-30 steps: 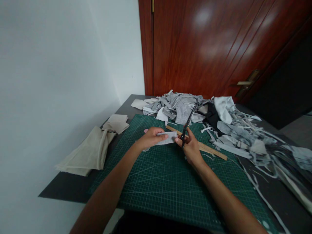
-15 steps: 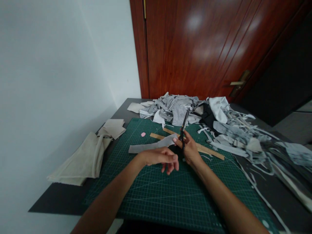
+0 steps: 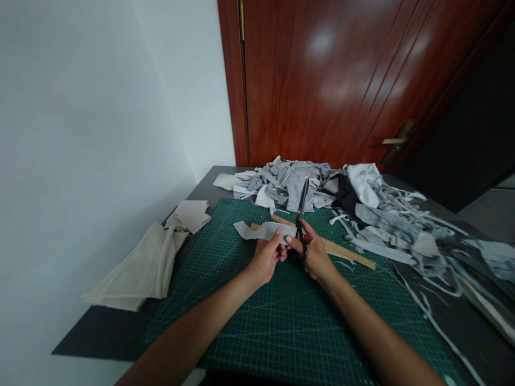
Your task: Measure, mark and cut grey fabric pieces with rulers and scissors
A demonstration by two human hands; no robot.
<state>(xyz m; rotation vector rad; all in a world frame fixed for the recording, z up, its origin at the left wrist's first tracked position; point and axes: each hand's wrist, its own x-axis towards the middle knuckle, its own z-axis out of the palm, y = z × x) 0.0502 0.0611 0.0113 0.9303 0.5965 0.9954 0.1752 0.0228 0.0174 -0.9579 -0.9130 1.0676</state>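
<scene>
A light grey strip of fabric (image 3: 261, 230) is stretched between my hands above the green cutting mat (image 3: 277, 316). My left hand (image 3: 269, 256) pinches it near the middle, thumb on top, and the free end hangs off to the left. In my right hand (image 3: 314, 249) are black-handled scissors (image 3: 301, 217), blades pointing up and away. That hand's thumb also presses on the strip's right end. Beneath the hands lie wooden rulers (image 3: 350, 253), partly covered by the strip and my right hand.
Grey and white fabric scraps (image 3: 293, 179) are heaped at the back, with more scraps (image 3: 402, 230) along the right side. Folded beige cloth (image 3: 137, 268) and pale fabric pieces (image 3: 189, 214) lie at the left edge. Behind the table (image 3: 96, 329) stands a wooden door (image 3: 314, 96).
My left hand, loose and holding nothing before, has come up and now grips the fabric strip. The strip has shifted right and its free end is lifted. The scissors stay in my right hand.
</scene>
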